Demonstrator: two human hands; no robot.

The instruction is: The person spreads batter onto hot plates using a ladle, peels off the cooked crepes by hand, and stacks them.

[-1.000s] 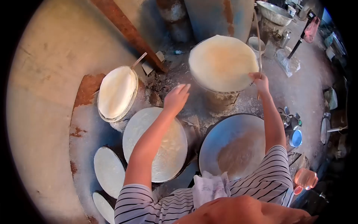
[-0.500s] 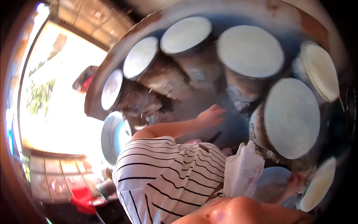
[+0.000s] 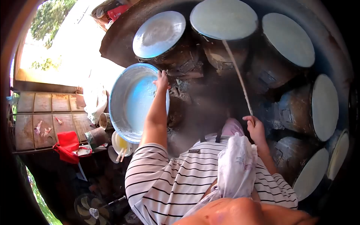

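Observation:
My left hand point(image 3: 161, 80) grips the right rim of a large blue basin point(image 3: 114, 118) with a pale, whitish coating or liquid inside. In my right hand point(image 3: 255, 129) is a long thin stick point(image 3: 237, 71), its far end touching the front edge of a round pale top point(image 3: 224, 18) on a dark, sooty drum stove. Left of that stove, another round top point(image 3: 159, 33) looks wetter and greyer in the middle, close above my left hand.
More round-topped drums curve along the right, including one pale top point(image 3: 288, 39). A tiled counter point(image 3: 45, 116), a red bag point(image 3: 67, 146), a white bucket point(image 3: 122, 144) and a fan point(image 3: 93, 212) are at left.
The view has turned left. My left hand has gone from the space among the drums to the basin rim. My right hand has risen from the lower right and now holds the stick.

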